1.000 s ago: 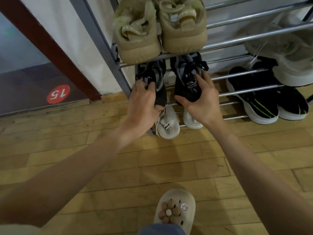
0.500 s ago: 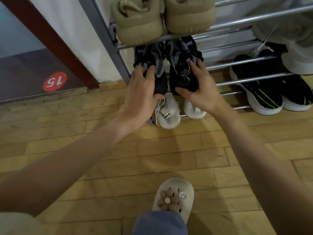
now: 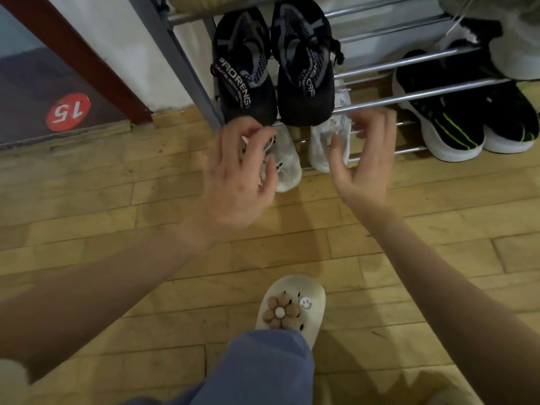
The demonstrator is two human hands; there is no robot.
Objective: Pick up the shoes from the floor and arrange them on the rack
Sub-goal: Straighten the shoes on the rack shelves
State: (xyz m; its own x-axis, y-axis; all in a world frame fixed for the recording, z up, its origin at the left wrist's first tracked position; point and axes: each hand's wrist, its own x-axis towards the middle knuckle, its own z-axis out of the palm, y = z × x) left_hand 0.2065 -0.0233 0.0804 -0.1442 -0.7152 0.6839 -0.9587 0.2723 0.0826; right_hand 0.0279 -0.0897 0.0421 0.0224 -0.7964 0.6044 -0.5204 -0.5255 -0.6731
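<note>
A pair of black mesh shoes, the left one (image 3: 245, 71) and the right one (image 3: 304, 65), sits side by side on a middle shelf of the metal rack (image 3: 415, 96). Below them a pair of white shoes (image 3: 287, 168) rests on the lowest bars. My left hand (image 3: 236, 176) hovers in front of the white shoes, fingers spread and holding nothing. My right hand (image 3: 362, 159) is also open and empty, just right of the white pair. Both hands are blurred by motion and apart from the black shoes.
Black sneakers with green stripes and white soles (image 3: 450, 118) sit on the rack's right side, pale shoes above them. A beige slipper with a flower charm (image 3: 289, 305) is on my foot on the wooden floor. A red "15" sticker (image 3: 68, 111) marks the dark floor left.
Both hands let go of the black shoes and pulled back toward me, fingers opening. The black pair stays on the shelf. The view tilted downward.
</note>
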